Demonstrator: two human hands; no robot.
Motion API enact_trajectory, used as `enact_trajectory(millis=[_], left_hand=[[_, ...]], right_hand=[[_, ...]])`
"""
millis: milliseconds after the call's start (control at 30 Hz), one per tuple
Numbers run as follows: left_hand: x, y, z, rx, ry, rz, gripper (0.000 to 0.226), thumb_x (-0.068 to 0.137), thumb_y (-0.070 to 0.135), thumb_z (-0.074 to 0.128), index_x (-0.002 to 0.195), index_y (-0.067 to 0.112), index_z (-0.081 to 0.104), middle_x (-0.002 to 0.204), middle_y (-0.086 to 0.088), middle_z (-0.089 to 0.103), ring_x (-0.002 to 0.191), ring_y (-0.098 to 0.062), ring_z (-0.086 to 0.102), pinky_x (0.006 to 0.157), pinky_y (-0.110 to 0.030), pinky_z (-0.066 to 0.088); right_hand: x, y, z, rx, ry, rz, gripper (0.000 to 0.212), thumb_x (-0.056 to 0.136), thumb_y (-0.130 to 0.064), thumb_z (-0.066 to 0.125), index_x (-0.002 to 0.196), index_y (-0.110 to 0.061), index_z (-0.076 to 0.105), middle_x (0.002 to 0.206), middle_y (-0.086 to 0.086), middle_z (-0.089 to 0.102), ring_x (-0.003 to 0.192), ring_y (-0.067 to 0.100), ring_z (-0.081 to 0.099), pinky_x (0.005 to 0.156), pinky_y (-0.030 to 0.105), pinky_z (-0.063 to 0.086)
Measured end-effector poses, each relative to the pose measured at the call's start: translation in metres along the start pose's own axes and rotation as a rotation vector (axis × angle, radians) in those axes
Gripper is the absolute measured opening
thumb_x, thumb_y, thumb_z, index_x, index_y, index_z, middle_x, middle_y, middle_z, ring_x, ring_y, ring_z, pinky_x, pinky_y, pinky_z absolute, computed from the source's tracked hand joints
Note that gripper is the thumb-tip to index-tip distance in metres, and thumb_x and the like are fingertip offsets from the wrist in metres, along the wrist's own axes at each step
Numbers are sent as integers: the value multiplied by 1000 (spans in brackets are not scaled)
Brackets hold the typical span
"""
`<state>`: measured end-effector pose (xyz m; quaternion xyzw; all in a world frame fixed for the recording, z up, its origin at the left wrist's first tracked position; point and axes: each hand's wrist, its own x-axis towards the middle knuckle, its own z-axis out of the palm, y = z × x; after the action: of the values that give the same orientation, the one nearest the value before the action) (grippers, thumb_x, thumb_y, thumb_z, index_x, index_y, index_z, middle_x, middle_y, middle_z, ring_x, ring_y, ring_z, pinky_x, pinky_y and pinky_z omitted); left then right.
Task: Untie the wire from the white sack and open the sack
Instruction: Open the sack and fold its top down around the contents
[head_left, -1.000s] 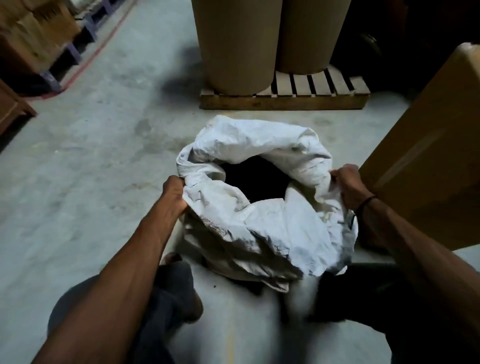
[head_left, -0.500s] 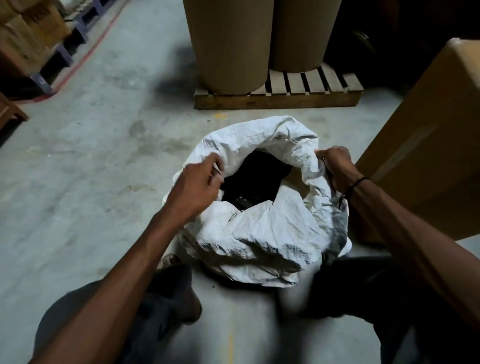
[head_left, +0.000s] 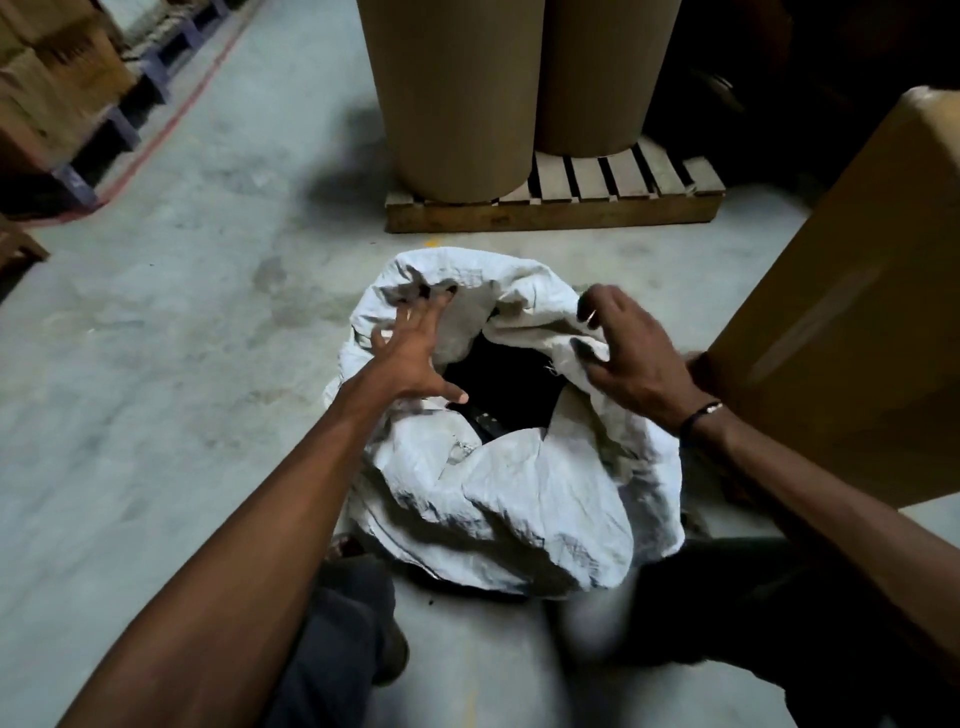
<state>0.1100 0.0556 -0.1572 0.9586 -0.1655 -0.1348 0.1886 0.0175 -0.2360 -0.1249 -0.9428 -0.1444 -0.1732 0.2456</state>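
Note:
The white woven sack (head_left: 519, 499) stands on the concrete floor between my knees. Its mouth gapes and dark contents (head_left: 498, 384) show inside. My left hand (head_left: 415, 353) reaches over the mouth with fingers spread straight, the fingertips at the far left rim. Over the right rim, my right hand (head_left: 634, 353) hovers with fingers spread and loosely bent, gripping nothing that I can see. No wire is visible.
Two tall brown paper rolls (head_left: 457, 93) stand on a wooden pallet (head_left: 550, 213) just behind the sack. A large cardboard box (head_left: 857, 312) crowds the right side, close to my right wrist. Stacked cartons on racks (head_left: 52, 93) line the far left beyond open floor.
Both hands have let go of the sack's rim. The left hand moved from the left edge across to the far rim and spread open. The right hand lifted and opened over the right rim.

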Motion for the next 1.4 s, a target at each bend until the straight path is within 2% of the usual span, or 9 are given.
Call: enact_trajectory(millis=[167,367,433,667,833,933,1033,1200,1400], left_hand=[[2,12,6,130,-15,-14,168,40,57,98,161,34,-17,171,-8,-19,156,-36,-19,119,-69,-7],[0,8,-2,98,29,-73,174,39,54,99,159,30,-24,166,-9,-32,154,-41,-22,116,-73,-5],[-1,6,-2,97,18,-96,172,43,54,99,159,29,-25,168,-10,-27,154,-41,-21,117,-74,-4],[-4,9,4,130,-4,-76,166,49,55,97,158,30,-26,168,-10,-27,155,-40,-20,118,-74,-3],[-13,15,7,166,-70,26,156,52,52,97,162,34,-13,168,-11,-26,157,-35,-15,119,-71,-3],[-19,14,8,183,-110,95,141,56,50,95,162,36,3,171,-9,-11,159,-33,3,121,-67,6],[-29,15,10,114,-171,277,93,76,38,88,153,24,38,159,-9,38,141,-28,46,108,-32,39],[-46,20,28,247,-447,175,74,79,41,82,143,22,49,134,-4,62,122,-25,59,98,-34,47],[-50,14,17,212,-660,252,38,69,7,74,103,23,78,94,5,77,85,-18,69,75,-31,54]], right_hand=[[-32,-24,37,-33,-668,-144,54,85,-44,79,125,-21,52,115,0,63,97,22,60,78,37,49],[-62,-26,64,23,-1361,-79,54,97,-19,69,148,-10,50,130,14,67,115,31,66,85,20,38],[-59,-25,57,30,-1270,-111,51,91,-16,64,141,-9,57,124,14,70,109,29,68,87,26,46],[-24,6,35,-421,-288,-111,53,73,-28,76,122,-17,59,128,13,52,107,34,52,78,44,50],[-12,34,39,-348,-242,90,57,84,0,61,138,-13,49,140,13,44,93,43,61,68,51,56],[4,52,37,-158,-308,237,86,87,-22,74,160,-9,29,166,12,28,132,42,54,102,45,51],[16,59,34,-45,-458,289,116,82,-31,84,166,-8,8,175,9,5,156,30,29,117,35,35],[21,64,37,-71,-284,192,79,74,8,62,150,-7,47,165,15,33,137,40,50,100,44,49],[44,80,28,487,-254,305,24,74,9,80,84,-8,66,92,16,68,81,22,64,78,44,57]])
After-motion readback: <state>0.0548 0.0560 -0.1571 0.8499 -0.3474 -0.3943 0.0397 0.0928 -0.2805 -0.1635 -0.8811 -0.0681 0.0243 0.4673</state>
